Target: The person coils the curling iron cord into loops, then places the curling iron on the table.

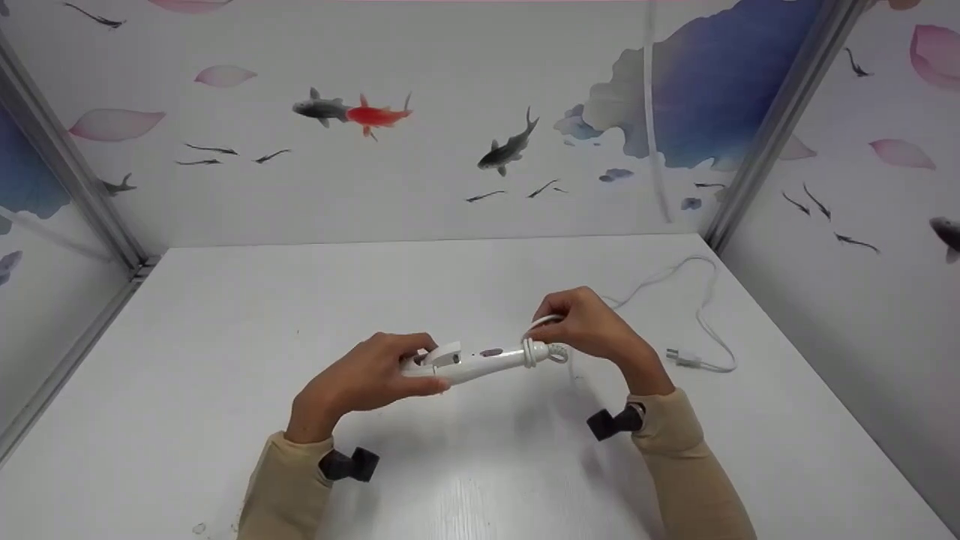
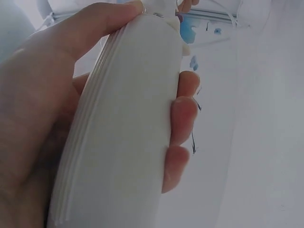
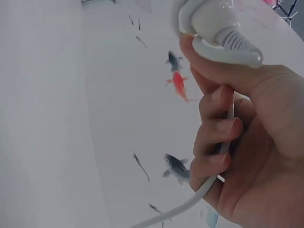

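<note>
A white curling iron (image 1: 487, 364) is held slightly tilted above the table, its handle end toward the right. My left hand (image 1: 371, 375) grips its wide body (image 2: 123, 118), thumb along one side and fingertips showing on the other in the left wrist view. Near the handle's end, my right hand (image 1: 592, 326) pinches the white power cord (image 3: 187, 203), which runs down through its curled fingers. Some of the cord is wound round the handle's end, close to the ribbed strain relief (image 3: 237, 42). A small button (image 1: 491, 352) shows on the handle.
The rest of the cord (image 1: 705, 300) lies in a loop on the white table (image 1: 225, 315), ending in a plug (image 1: 684, 358) at the right. Printed panels (image 1: 420, 195) with fish and petals enclose the back and sides, joined by metal posts (image 1: 787, 112).
</note>
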A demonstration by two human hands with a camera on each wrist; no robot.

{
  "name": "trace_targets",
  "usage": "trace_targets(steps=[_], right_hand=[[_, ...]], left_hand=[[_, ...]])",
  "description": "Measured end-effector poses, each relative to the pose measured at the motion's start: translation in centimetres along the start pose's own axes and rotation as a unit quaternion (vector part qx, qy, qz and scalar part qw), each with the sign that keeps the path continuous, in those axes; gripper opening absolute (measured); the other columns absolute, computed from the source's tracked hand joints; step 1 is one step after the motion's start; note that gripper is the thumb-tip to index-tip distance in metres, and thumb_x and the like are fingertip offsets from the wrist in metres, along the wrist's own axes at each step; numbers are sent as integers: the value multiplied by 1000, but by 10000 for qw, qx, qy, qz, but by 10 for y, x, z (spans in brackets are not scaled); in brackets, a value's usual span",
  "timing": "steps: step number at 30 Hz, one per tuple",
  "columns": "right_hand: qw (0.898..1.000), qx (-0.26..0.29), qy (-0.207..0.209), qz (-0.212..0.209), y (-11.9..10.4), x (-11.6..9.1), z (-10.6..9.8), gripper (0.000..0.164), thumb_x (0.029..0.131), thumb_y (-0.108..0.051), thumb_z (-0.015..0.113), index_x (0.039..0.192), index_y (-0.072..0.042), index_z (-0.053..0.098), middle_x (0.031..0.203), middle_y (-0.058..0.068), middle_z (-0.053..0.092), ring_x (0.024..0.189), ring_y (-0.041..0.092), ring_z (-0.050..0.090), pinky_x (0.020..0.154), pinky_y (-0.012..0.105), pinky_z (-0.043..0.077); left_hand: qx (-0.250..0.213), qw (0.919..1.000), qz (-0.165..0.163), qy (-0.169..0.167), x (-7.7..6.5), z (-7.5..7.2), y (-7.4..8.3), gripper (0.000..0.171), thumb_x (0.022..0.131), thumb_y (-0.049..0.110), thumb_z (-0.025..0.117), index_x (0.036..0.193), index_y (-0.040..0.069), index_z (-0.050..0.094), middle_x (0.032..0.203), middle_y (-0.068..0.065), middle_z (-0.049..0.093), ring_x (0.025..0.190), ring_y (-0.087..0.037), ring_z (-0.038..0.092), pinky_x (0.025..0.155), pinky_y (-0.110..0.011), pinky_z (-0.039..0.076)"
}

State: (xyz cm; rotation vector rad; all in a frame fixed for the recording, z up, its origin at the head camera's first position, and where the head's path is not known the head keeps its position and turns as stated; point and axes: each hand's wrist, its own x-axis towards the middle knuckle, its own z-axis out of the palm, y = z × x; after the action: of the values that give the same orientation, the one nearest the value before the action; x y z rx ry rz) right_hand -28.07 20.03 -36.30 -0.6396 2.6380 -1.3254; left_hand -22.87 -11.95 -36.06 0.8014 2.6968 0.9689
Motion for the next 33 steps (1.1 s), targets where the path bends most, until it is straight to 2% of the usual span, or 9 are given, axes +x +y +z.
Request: trace_targets(steps=[5, 10, 18, 24, 28, 33], right_hand=[[9999, 50, -65, 109, -9, -3, 0, 13, 90, -20, 75, 93, -8, 74, 81, -1, 66, 72, 14, 55, 67, 27, 48], [9994, -145, 87, 294, -20, -8, 5, 18, 97, -23, 64, 99, -9, 75, 89, 4, 68, 76, 16, 57, 72, 30, 51], [9901, -1251, 616, -173, -41, -17, 16, 25, 104, -21, 52, 112, -6, 72, 101, 6, 72, 84, 18, 59, 77, 34, 49], [9918, -1001, 797, 22, -42, -16, 19, 21, 102, -22, 57, 109, -8, 71, 91, 5, 70, 81, 17, 63, 73, 32, 49], [9948, -875, 495, -153, -39, -14, 17, 23, 104, -21, 53, 111, -8, 71, 90, 5, 72, 86, 20, 67, 79, 38, 52], [9968, -393, -256, -651, -28, -10, 10, 26, 104, -11, 51, 123, -2, 67, 105, 12, 74, 96, 27, 72, 94, 47, 54]], left_hand=[[77, 9999, 67, 51, -1, -1, 2, 34, 87, 45, 75, 111, 21, 68, 93, 3, 67, 77, -13, 55, 70, -30, 45], [328, 9991, -192, 201, 2, 4, 2, 39, 88, 44, 74, 117, 18, 68, 98, -1, 70, 77, -14, 56, 69, -31, 45], [580, 9912, -625, 1016, 11, 17, 7, 36, 87, 42, 75, 114, 20, 69, 93, -2, 72, 70, -15, 56, 63, -29, 42], [665, 9845, -837, 1387, 11, 18, 12, 41, 86, 43, 76, 118, 17, 68, 91, -5, 73, 67, -17, 55, 60, -29, 41], [562, 9802, -932, 1656, 12, 18, 13, 44, 86, 44, 76, 118, 15, 69, 96, -7, 74, 71, -17, 57, 62, -30, 43], [130, 9774, -1191, 1743, 13, 15, 11, 44, 87, 44, 74, 119, 14, 69, 104, -8, 73, 80, -19, 61, 66, -31, 46]])
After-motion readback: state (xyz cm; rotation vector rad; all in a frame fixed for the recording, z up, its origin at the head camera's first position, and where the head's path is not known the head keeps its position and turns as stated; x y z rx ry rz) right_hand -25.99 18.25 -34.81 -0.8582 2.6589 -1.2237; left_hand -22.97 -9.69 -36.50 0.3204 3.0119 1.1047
